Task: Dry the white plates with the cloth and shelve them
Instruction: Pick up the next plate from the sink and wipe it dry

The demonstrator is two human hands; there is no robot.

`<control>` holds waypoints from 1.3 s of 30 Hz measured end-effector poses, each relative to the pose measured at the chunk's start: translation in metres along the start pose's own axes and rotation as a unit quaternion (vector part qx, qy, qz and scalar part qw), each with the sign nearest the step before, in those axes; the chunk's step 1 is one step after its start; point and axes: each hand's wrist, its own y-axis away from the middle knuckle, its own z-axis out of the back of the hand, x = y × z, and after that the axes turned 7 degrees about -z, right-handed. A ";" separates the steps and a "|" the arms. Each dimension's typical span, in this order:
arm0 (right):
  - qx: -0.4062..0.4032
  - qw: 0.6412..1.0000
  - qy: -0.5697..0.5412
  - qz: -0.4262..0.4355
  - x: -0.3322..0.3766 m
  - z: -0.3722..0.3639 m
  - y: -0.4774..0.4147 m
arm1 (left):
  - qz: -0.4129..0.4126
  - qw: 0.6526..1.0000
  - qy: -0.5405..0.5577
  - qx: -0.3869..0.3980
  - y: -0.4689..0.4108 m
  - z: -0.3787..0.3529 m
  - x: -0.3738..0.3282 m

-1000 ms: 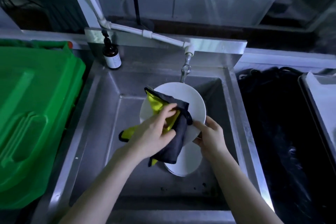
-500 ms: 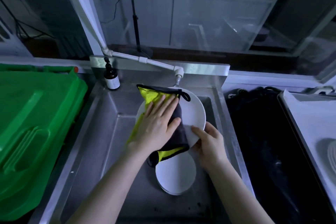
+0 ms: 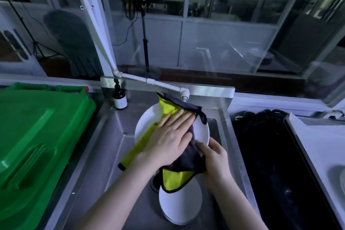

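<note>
Over the steel sink (image 3: 97, 155) I hold a white plate (image 3: 144, 126) tilted up. My right hand (image 3: 214, 157) grips its lower right rim, fingers curled round the edge. A yellow and dark grey cloth (image 3: 169, 107) is spread over the plate's face. My left hand (image 3: 170, 139) presses flat on the cloth with straight fingers. The cloth's lower end hangs below the plate. More white plates (image 3: 180, 201) lie stacked on the sink floor under my hands.
A green plastic bin lid (image 3: 35, 136) fills the left side. A brown pump bottle (image 3: 119, 97) stands at the sink's back left corner. A white water pipe (image 3: 149, 80) ends in a tap above the plate. A dark basin (image 3: 270, 155) and a white tray (image 3: 321, 145) lie to the right.
The plate and cloth have risen towards the tap. My left hand went from bunching the cloth to pressing it flat and sliding it up the plate. My view has tilted upward.
</note>
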 end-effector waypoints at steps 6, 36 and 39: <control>-0.022 1.000 0.008 0.016 0.016 0.006 -0.009 | 0.089 0.993 -0.058 -0.043 0.012 0.013 0.031; 0.033 0.997 0.067 -0.011 -0.001 -0.011 0.004 | -0.054 0.997 0.033 -0.037 0.033 -0.008 -0.006; 0.064 0.995 0.073 -0.029 0.003 -0.006 0.009 | -0.085 0.996 0.004 -0.029 0.019 0.003 0.019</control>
